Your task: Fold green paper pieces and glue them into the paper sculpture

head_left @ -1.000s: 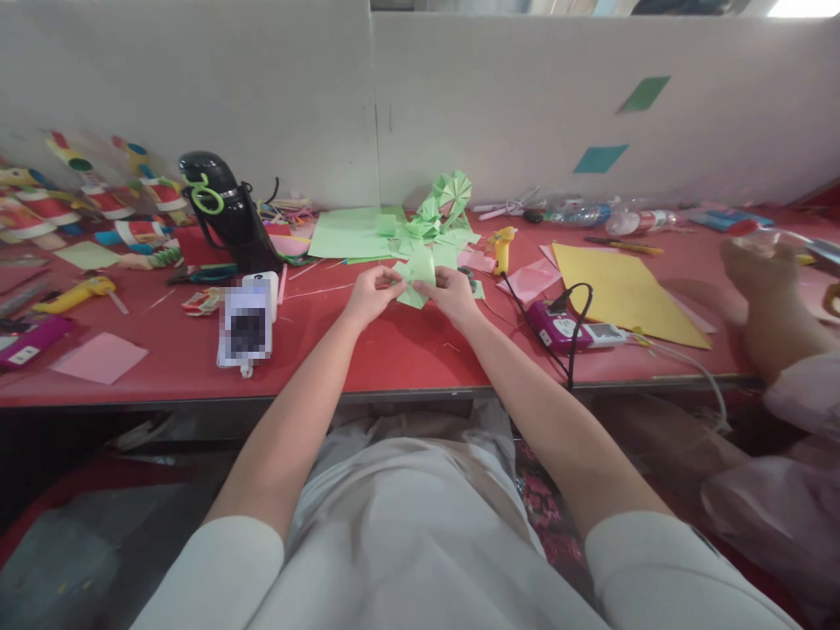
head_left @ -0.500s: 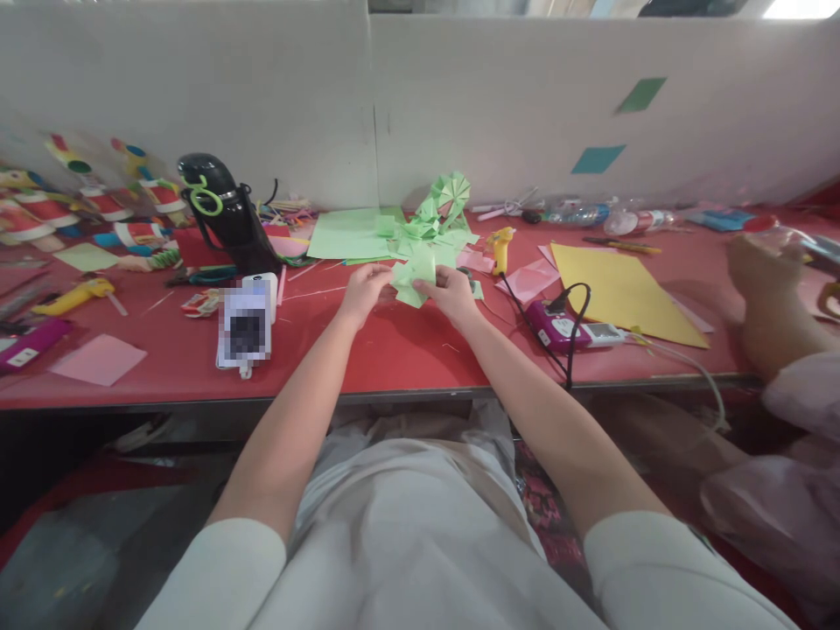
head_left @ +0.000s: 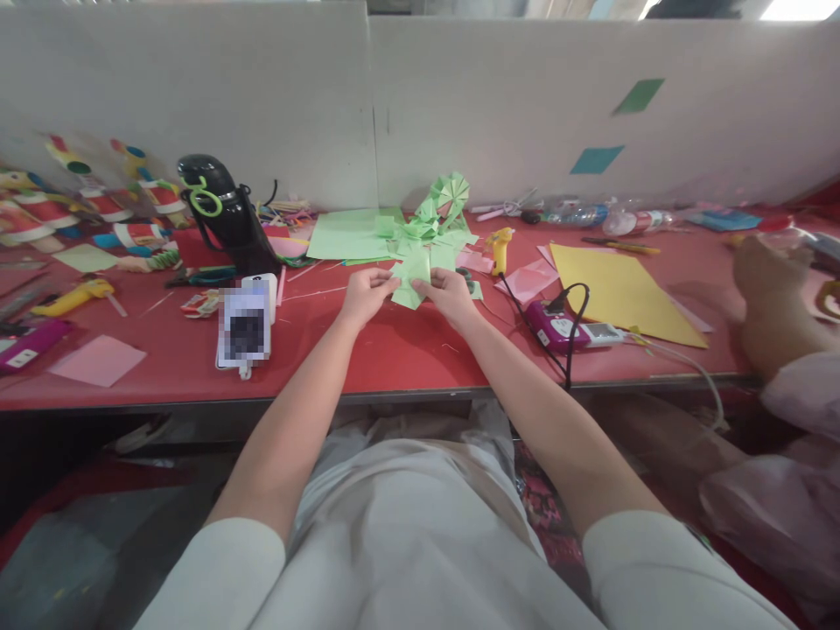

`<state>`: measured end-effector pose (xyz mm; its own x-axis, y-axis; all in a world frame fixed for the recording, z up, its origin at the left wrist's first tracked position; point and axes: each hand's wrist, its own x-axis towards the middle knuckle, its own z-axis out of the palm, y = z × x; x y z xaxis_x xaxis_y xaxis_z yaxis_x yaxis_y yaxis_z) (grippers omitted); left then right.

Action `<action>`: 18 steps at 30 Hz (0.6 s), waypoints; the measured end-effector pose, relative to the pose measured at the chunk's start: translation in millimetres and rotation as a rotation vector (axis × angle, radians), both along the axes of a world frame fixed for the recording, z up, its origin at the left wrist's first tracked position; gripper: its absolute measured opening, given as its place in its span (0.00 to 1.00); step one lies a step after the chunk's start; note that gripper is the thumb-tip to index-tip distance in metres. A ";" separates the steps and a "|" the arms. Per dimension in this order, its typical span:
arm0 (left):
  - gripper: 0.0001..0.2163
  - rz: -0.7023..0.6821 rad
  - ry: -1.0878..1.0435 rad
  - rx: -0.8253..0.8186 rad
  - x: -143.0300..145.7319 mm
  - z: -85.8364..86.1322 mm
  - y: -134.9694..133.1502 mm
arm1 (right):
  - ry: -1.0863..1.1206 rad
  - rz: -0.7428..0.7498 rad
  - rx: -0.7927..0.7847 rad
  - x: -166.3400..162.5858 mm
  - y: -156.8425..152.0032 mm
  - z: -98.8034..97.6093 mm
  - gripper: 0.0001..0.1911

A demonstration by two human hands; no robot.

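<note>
My left hand and my right hand both pinch a small folded piece of light green paper just above the red table. The fingers of each hand are closed on its edges, left hand on the left side, right hand on the right. Right behind it lies a heap of folded green paper shapes and a flat green sheet.
A black flask and a white device stand to the left. A yellow glue gun, a purple device with a black cable and a yellow sheet lie right. Another person's hand rests at far right. Paper-cup crafts line the back left.
My hands have barely shifted; the fingers worked the green paper, which has turned slightly between them. The other person's hand at the right moved a little.
</note>
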<state>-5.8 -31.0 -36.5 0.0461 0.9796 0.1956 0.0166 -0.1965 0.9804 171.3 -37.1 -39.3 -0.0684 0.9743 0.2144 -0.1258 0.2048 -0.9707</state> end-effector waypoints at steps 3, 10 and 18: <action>0.14 0.012 0.040 0.039 0.9 0.2 -0.9 | 0.003 0.007 -0.016 0.3 1.5 -2.1 0.23; 0.21 -0.049 0.018 0.003 3.6 7.2 -7.2 | -0.049 0.019 0.015 -0.9 1.9 -4.2 0.23; 0.16 0.012 0.016 0.001 -1.1 4.2 -1.1 | 0.008 0.009 -0.015 -0.5 7.3 -7.6 0.21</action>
<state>-6.9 -32.1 -32.2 0.0372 0.9799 0.1961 0.0342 -0.1974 0.9797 170.8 -29.8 -47.0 -0.0755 0.9767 0.2008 -0.1351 0.1895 -0.9725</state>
